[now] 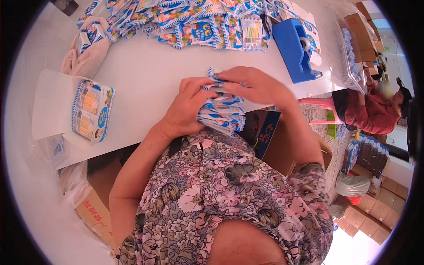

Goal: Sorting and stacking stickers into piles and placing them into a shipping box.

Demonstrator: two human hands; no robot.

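A row of small blue-and-white printed packets (222, 115) is pressed together at the table's near edge, against my body. My left hand (185, 106) is wrapped round its left side, thumb at the near end and fingers at the far end. My right hand (260, 86) reaches in from the right. Its thumb and fingers pinch the packets at the far end of the row, partly hiding them. To the left, a white box (108, 115) with its flap unfolded holds more packets (88, 104) with small coloured sticks showing through clear windows.
A heap of like packets (194, 33) covers the far side of the white table (145, 79). A blue tape dispenser (293, 51) stands at the right, a pinkish cloth (90, 55) at the left. Further right, another person (371, 110) sits near stacked cartons (375, 205).
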